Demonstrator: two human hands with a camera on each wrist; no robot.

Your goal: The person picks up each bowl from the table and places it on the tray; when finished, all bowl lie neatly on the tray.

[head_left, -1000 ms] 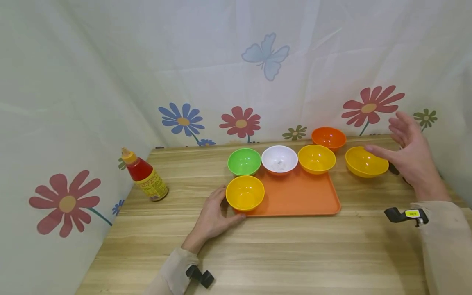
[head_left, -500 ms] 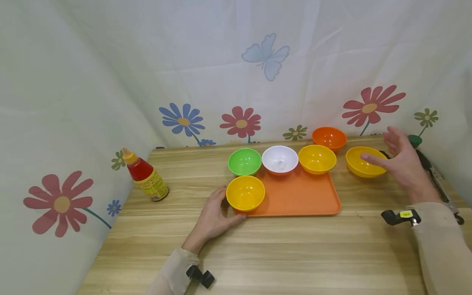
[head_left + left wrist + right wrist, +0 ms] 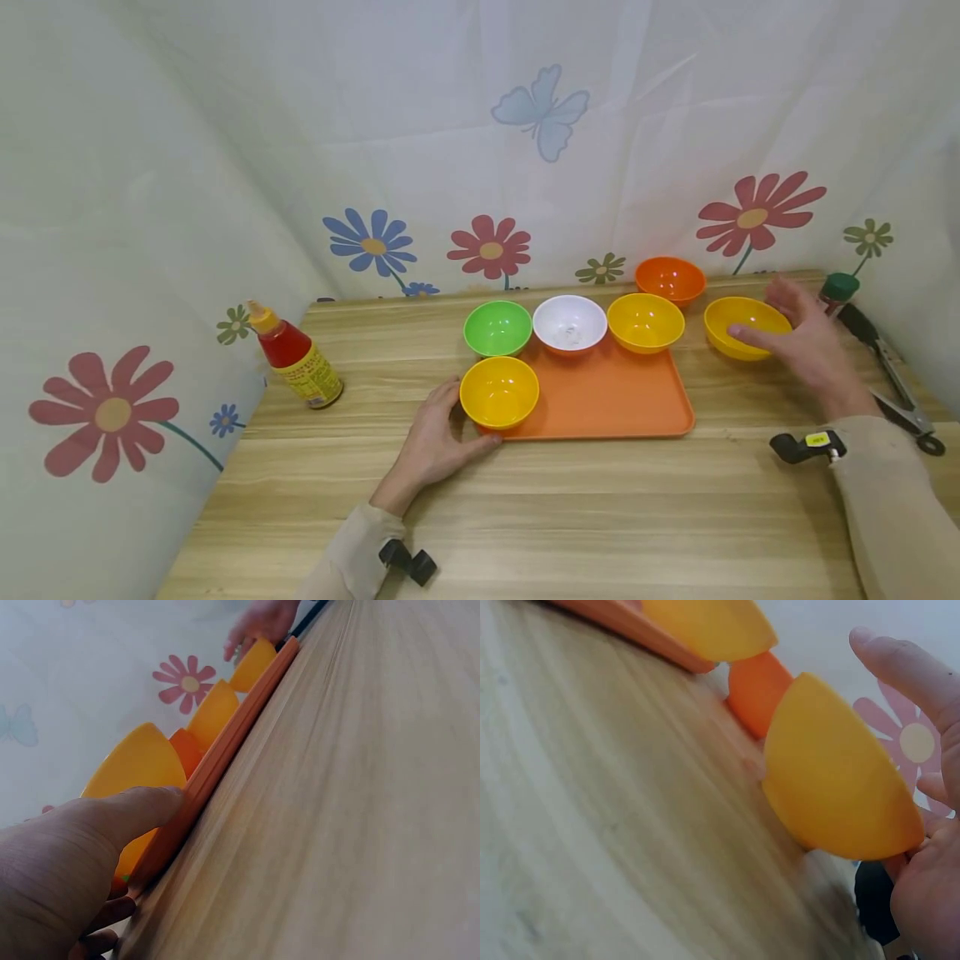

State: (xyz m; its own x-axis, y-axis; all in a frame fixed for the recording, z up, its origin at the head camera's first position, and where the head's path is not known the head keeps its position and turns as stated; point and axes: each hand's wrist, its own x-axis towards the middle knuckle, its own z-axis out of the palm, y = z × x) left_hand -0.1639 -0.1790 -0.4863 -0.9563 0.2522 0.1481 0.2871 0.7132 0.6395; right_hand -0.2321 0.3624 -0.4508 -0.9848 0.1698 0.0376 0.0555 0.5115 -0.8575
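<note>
My left hand grips the near left corner of an orange tray, thumb along its front edge and fingers at its left side. Just inside that corner sits a yellow bowl, seen large beside the thumb in the left wrist view. My right hand is spread around the right side of another yellow bowl, which stands on the table right of the tray. Its thumb overlaps the bowl's inside in the head view; in the right wrist view, the fingers lie behind the bowl's rim.
Along the tray's back stand a green bowl, a white bowl and a yellow bowl. An orange bowl sits behind them. A red sauce bottle stands left; tongs and a green-capped bottle lie beyond my right hand.
My right hand has moved down and left, closer around the right-hand yellow bowl, uncovering the tongs and the green-capped bottle. My left hand keeps its place at the tray corner.
</note>
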